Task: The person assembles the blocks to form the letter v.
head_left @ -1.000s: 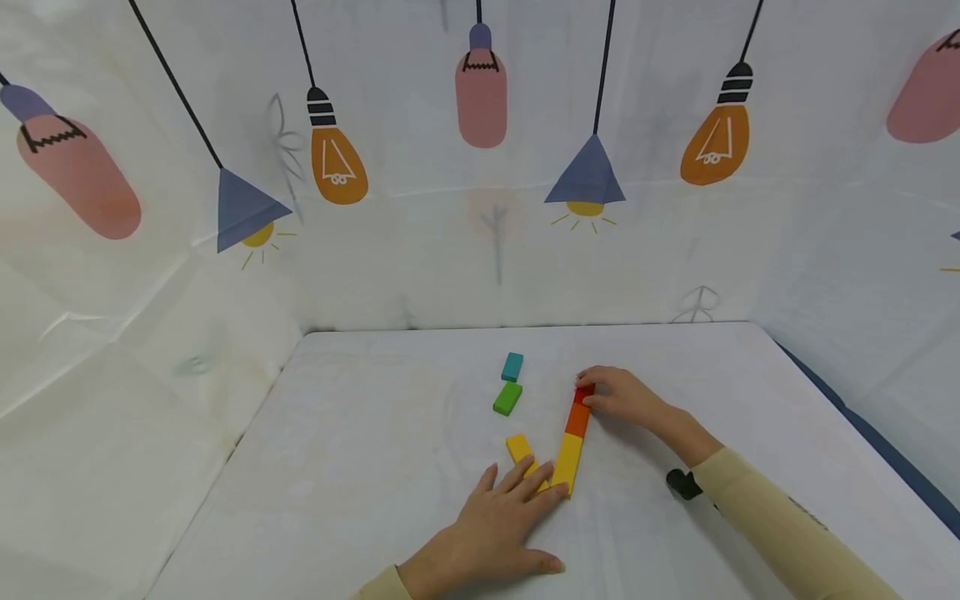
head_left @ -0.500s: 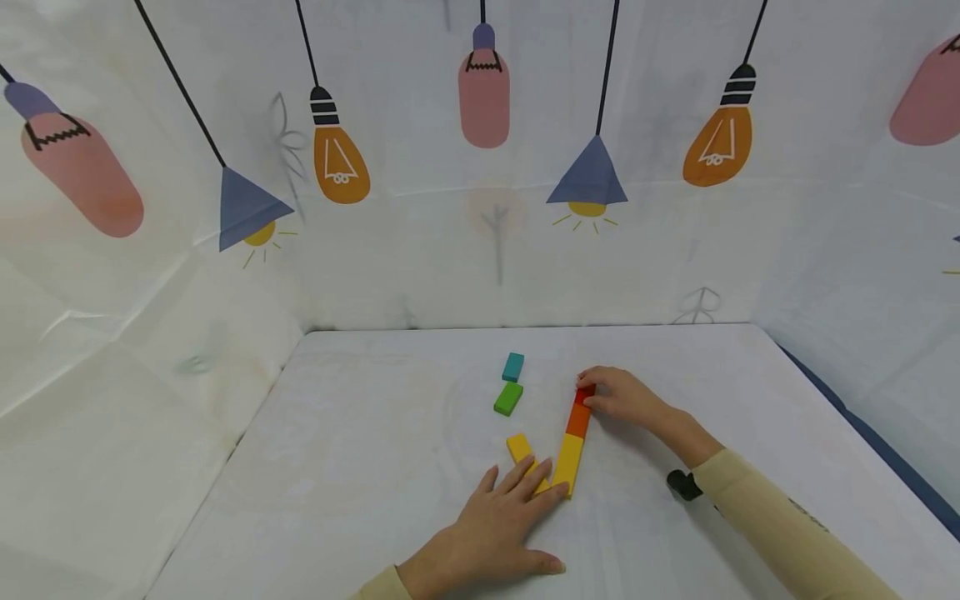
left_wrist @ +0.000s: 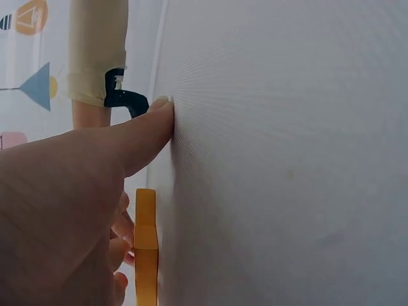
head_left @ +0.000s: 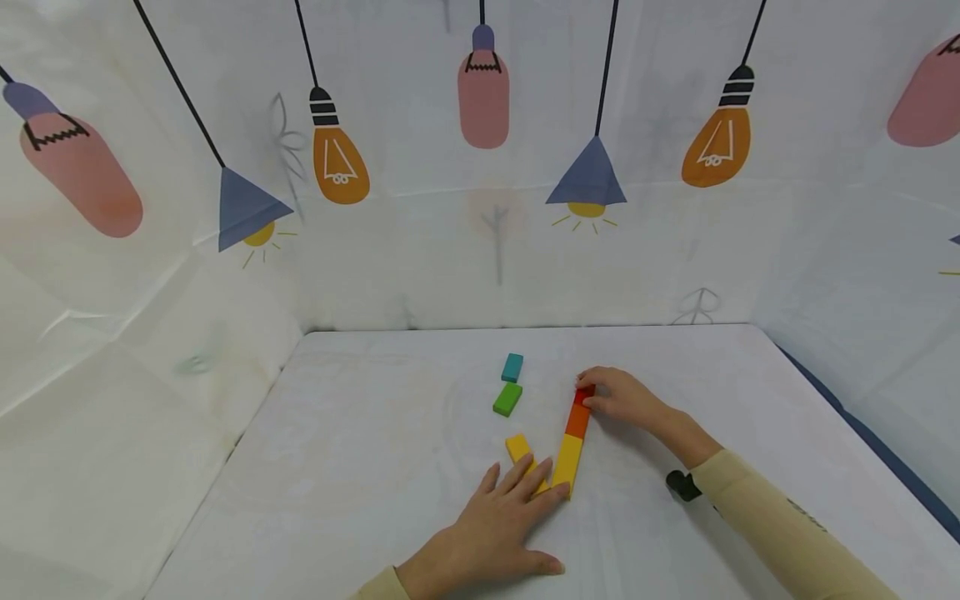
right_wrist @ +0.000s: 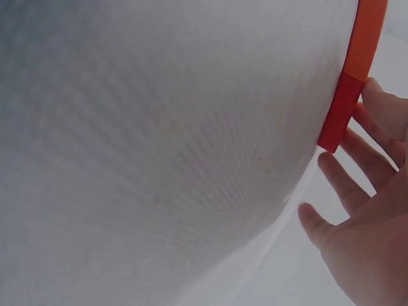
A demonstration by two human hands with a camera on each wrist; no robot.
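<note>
My left hand (head_left: 497, 527) lies flat with spread fingers, its fingertips on the lower ends of two yellow blocks. One yellow block (head_left: 517, 447) slants up to the left, partly covered by the fingers. The other yellow block (head_left: 567, 463) stands in a straight row with an orange block (head_left: 577, 421) and a red block (head_left: 582, 395) at the far end. My right hand (head_left: 626, 400) pinches the red block between thumb and fingers. In the right wrist view the red block (right_wrist: 341, 115) touches the orange block (right_wrist: 365, 41) end to end.
A green block (head_left: 507, 399) and a teal block (head_left: 512, 367) lie end to end left of the row. A dark wrist mount (head_left: 682, 485) hangs under the right sleeve. Behind the white table (head_left: 360, 417) stands a wall sheet printed with lamps (head_left: 420, 250).
</note>
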